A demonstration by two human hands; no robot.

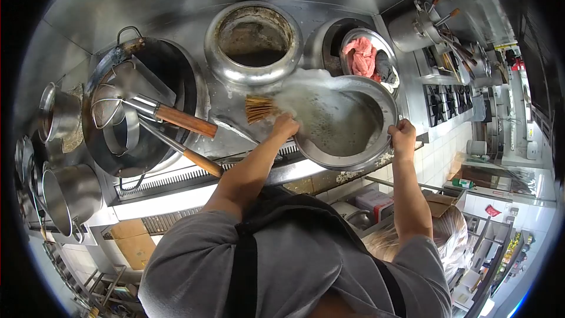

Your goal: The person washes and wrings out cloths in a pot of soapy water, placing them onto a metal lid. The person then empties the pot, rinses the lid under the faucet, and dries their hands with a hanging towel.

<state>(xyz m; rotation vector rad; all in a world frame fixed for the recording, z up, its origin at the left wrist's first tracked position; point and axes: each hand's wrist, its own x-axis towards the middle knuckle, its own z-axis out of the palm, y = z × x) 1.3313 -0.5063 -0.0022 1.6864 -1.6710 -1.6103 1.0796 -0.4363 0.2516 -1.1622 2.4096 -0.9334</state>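
My left hand point(286, 125) is closed at the left rim of a wide metal wok point(388, 103). A bamboo wok brush point(259, 109) sticks out leftward from that fist, bristles showing. Whether these fingers also grip the rim cannot be made out. My right hand point(402, 135) is closed on the wok's right edge. Murky, bubbly water point(344, 123) fills much of the wok, and pale, blurred liquid or steam lies along its far left side. The wok is over the stove's front edge.
Left, a large black wok point(97, 141) holds strainers and wooden-handled ladles point(188, 121). Behind stands a round steel pot point(215, 53) with a stained inside. A bowl with a pink cloth point(362, 56) sits back right. Metal pots point(73, 194) line the far left.
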